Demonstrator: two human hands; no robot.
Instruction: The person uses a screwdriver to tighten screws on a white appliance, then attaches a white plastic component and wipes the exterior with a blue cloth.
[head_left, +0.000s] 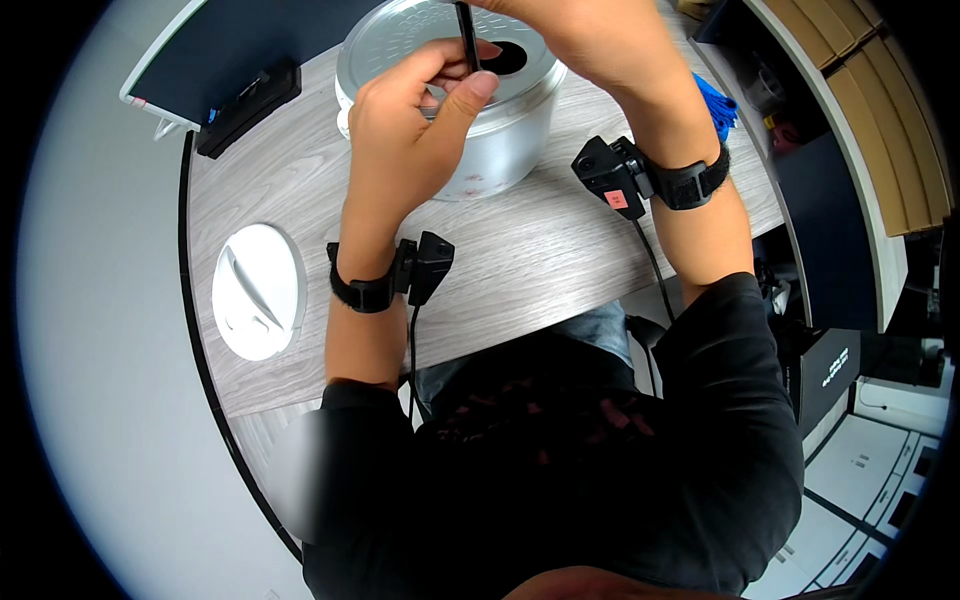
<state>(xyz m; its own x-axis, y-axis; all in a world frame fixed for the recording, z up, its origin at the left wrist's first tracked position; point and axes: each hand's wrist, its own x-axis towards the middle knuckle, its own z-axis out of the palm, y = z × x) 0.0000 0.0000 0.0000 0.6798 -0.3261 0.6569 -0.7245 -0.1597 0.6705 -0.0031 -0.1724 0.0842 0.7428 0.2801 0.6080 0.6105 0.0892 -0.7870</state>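
Fingers (470,85) of the left hand (420,120) pinch a thin black stick (466,35), standing straight up over the silver pot (500,130); right hand (590,40) grips its top.

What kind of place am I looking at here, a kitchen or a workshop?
Most likely an office or lab workstation, not a kitchen: a wood-grain desk, a dark partition panel behind it, and tiled floor. Both hands work over a round silver pot.
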